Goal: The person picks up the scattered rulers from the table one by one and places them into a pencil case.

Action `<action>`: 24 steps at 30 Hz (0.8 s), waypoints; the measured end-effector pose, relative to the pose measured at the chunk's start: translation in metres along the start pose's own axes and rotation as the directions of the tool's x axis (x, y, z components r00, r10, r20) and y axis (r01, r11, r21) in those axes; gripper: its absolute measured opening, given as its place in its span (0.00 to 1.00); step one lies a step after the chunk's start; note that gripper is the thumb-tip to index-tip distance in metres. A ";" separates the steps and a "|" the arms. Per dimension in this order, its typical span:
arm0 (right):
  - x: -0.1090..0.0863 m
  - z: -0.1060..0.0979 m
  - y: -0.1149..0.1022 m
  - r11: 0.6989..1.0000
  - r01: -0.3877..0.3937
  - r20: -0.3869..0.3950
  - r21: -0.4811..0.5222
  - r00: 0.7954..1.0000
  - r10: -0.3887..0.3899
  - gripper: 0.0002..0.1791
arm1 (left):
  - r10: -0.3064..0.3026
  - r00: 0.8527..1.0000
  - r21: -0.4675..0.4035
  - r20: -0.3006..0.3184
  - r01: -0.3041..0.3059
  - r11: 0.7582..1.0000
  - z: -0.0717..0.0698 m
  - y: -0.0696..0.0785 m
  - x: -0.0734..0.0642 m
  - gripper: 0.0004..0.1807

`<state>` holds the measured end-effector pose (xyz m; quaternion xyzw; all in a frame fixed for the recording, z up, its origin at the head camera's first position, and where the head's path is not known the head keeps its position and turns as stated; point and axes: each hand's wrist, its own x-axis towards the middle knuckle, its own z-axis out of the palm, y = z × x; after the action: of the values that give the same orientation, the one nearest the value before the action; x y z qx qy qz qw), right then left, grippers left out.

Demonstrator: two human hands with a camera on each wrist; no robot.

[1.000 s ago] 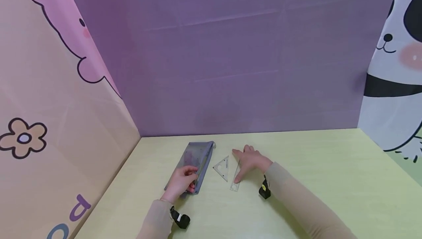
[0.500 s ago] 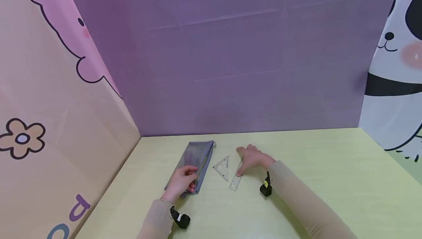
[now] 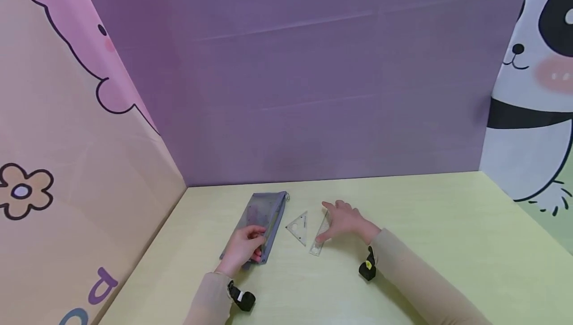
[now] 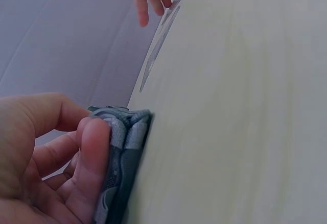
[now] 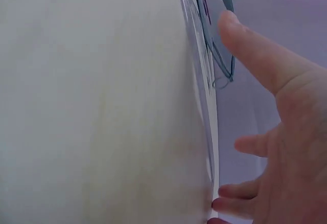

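Observation:
A grey-blue zip pouch (image 3: 268, 203), partly see-through, lies flat at the left. My left hand (image 3: 241, 246) pinches its near right zip edge between thumb and fingers; in the left wrist view the folded pouch edge (image 4: 125, 142) shows beside the thumb. A clear set square (image 3: 298, 229) lies right of the pouch. Beyond it is a clear straight ruler (image 3: 316, 249), slightly slanted. My right hand (image 3: 346, 223) hovers over the ruler's far part with fingers spread and thumb over its middle. In the right wrist view this hand (image 5: 299, 127) has its thumb stretched out, nothing gripped.
A pale wood table (image 3: 416, 245) carries these things. Behind it stands a purple cloth wall (image 3: 286, 91), with cartoon-printed panels (image 3: 98, 136) at the sides. Each wrist wears a small black camera (image 3: 368, 269).
The ruler has turned a little, its far end now further right. My right hand has shifted slightly right. My left hand keeps its pinch on the pouch, and the head view has swung slightly right.

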<state>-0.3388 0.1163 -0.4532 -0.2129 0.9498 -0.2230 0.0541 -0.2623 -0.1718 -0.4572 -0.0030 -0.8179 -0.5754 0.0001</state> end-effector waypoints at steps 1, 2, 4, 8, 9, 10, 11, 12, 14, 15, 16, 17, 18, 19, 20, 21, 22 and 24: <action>-0.002 0.001 -0.002 1.000 0.012 0.015 -0.017 1.000 -0.011 0.63 | -0.006 1.000 0.002 -0.007 0.006 1.000 0.000 0.000 -0.001 0.15; -0.004 0.001 -0.005 0.999 0.022 0.027 -0.027 0.999 -0.021 0.64 | -0.006 1.000 0.006 -0.011 0.006 1.000 -0.001 0.000 -0.001 0.15; -0.005 0.003 -0.008 0.999 0.027 0.046 -0.041 0.999 -0.025 0.65 | -0.007 1.000 0.007 -0.015 0.007 1.000 -0.001 -0.002 -0.001 0.15; -0.004 0.008 -0.010 0.995 0.021 0.052 -0.094 0.999 -0.016 0.66 | -0.014 1.000 -0.004 -0.014 0.013 1.000 0.000 -0.005 0.000 0.15; -0.003 0.009 -0.010 0.994 0.019 0.051 -0.108 0.999 -0.013 0.67 | -0.016 1.000 -0.002 -0.016 0.016 1.000 0.000 -0.005 0.000 0.15; -0.003 0.009 -0.011 0.993 0.017 0.052 -0.119 0.999 -0.011 0.67 | -0.019 1.000 0.003 -0.020 0.019 1.000 0.000 -0.005 0.000 0.15; -0.002 0.009 -0.012 0.992 0.016 0.054 -0.128 0.998 -0.009 0.68 | -0.022 0.999 0.010 -0.024 0.022 1.000 0.000 -0.004 0.000 0.15; -0.002 0.008 -0.013 0.991 0.013 0.061 -0.137 0.998 -0.005 0.68 | -0.024 0.999 0.016 -0.028 0.024 1.000 0.000 -0.004 0.000 0.14; 0.001 0.007 -0.014 0.989 0.008 0.072 -0.147 0.997 0.002 0.69 | -0.028 0.999 0.029 -0.035 0.029 0.999 0.000 -0.002 0.000 0.14; 0.001 0.006 -0.015 0.990 0.004 0.075 -0.143 0.997 0.007 0.69 | -0.030 0.999 0.032 -0.038 0.031 0.999 0.000 -0.002 0.001 0.14; 0.003 0.005 -0.016 0.991 0.000 0.081 -0.136 0.997 0.011 0.69 | -0.031 0.999 0.035 -0.040 0.032 0.999 0.000 -0.002 0.001 0.14; 0.004 0.005 -0.015 0.991 -0.003 0.085 -0.134 0.996 0.014 0.69 | -0.031 0.999 0.034 -0.039 0.033 0.999 0.000 -0.001 0.001 0.14; 0.004 0.004 -0.015 0.991 -0.006 0.089 -0.135 0.996 0.018 0.70 | -0.029 0.999 0.034 -0.037 0.031 0.999 0.000 -0.002 0.001 0.14; 0.005 0.004 -0.015 0.991 -0.009 0.092 -0.134 0.996 0.021 0.69 | -0.029 0.999 0.031 -0.036 0.031 0.999 0.000 -0.002 0.001 0.14; 0.005 0.003 -0.015 0.991 -0.010 0.091 -0.130 0.996 0.023 0.69 | -0.028 0.999 0.028 -0.033 0.029 0.999 0.000 -0.002 0.001 0.14; 0.005 0.003 -0.015 0.991 -0.011 0.093 -0.132 0.995 0.023 0.69 | -0.024 0.999 0.026 -0.029 0.025 0.999 0.000 -0.003 0.002 0.14; 0.006 0.003 -0.015 0.990 -0.010 0.096 -0.140 0.995 0.024 0.69 | -0.020 0.999 0.025 -0.025 0.021 0.999 0.000 -0.003 0.002 0.14; 0.005 0.002 -0.014 0.989 -0.006 0.099 -0.149 0.995 0.021 0.67 | -0.012 1.000 0.020 -0.018 0.013 1.000 0.000 -0.004 0.002 0.15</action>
<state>-0.3378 0.1013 -0.4489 -0.2208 0.9612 -0.1405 0.0873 -0.2646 -0.1735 -0.4611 0.0073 -0.8236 -0.5672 0.0040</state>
